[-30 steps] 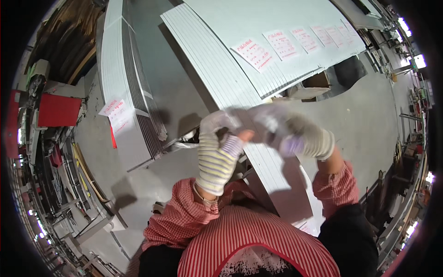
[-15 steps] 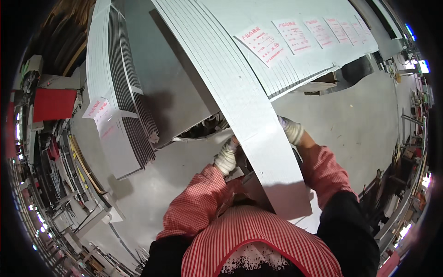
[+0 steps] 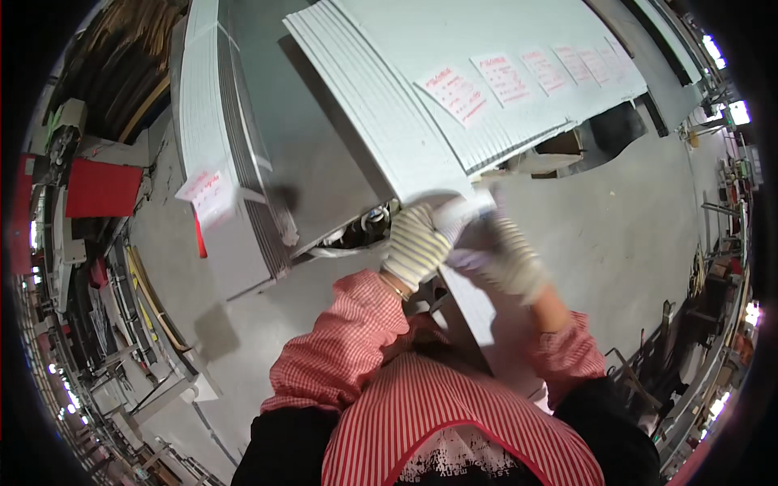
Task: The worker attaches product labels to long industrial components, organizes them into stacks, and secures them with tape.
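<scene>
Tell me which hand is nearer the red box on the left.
Left. The left hand is nearer the red box, though well apart from it. The right hand is on the left hand's far side, farther still.

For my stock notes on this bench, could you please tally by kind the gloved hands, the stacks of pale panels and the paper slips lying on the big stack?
Gloved hands: 2, the left hand and the right hand
Stacks of pale panels: 2, the big stack and the side stack
Paper slips on the big stack: at least 4, counting from the nearest slip
Total: 8
</scene>
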### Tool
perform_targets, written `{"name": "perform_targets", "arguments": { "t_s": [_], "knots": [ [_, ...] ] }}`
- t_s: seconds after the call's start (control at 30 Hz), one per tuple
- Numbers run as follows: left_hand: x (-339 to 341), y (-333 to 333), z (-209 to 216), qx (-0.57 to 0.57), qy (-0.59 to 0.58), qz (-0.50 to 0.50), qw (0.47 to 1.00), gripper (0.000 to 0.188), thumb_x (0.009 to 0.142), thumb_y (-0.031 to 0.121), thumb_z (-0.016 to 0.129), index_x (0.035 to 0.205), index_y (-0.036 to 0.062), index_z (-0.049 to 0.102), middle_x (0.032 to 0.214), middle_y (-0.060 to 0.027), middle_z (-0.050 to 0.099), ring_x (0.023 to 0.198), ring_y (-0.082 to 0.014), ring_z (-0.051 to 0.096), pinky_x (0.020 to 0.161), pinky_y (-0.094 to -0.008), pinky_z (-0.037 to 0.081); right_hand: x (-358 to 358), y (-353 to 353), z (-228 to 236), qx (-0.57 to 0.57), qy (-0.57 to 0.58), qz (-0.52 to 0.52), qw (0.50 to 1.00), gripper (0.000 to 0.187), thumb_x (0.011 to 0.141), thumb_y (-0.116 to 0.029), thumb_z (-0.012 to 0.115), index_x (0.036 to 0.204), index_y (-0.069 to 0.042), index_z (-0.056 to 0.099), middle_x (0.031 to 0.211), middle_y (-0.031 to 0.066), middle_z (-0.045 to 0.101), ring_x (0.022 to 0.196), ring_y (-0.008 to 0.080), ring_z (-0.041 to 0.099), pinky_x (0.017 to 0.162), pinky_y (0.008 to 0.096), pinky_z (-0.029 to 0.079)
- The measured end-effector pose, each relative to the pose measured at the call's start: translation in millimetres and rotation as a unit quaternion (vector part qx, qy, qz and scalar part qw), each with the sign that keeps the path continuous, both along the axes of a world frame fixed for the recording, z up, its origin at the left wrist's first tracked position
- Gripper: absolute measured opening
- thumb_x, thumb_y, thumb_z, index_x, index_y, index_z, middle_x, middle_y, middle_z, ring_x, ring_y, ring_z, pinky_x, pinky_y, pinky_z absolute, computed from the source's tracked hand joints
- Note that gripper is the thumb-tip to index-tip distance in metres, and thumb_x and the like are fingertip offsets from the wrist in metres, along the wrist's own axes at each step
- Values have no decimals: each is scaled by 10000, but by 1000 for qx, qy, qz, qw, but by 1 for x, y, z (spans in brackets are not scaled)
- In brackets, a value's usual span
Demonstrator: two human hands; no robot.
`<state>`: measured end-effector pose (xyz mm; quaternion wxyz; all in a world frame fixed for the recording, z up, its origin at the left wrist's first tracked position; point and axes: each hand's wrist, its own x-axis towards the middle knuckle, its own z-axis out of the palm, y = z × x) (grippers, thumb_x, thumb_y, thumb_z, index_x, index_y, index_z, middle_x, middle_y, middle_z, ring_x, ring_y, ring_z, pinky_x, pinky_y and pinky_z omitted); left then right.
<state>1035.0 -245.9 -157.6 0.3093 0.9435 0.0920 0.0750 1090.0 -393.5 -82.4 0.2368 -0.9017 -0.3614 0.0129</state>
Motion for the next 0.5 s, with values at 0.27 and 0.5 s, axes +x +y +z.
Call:
{"name": "perform_targets", "arguments": {
  "t_s": [0.27, 0.5],
  "knots": [
    [6, -6, 15, -58, -39, -27, 997, 675, 720, 362, 791, 1241, 58, 489, 1082, -168, 623, 805, -289, 666, 650, -394, 548, 82, -23, 35, -84, 118, 179, 973, 311, 870, -239, 658, 1112, -45, 654, 767, 189, 636, 680, 362, 623, 625, 393, 501],
    [18, -5, 19, -94, -117, -27, 988, 824, 785, 379, 740, 1418, 13, 359, 1247, -277, 546, 1052, -398, 612, 875, -405, 523, 107, -72, -170, -353, 176, 42, 918, 305, 915, -288, 575, 1015, -16, 672, 799, 161, 677, 706, 310, 654, 673, 407, 516]
  ]
}}
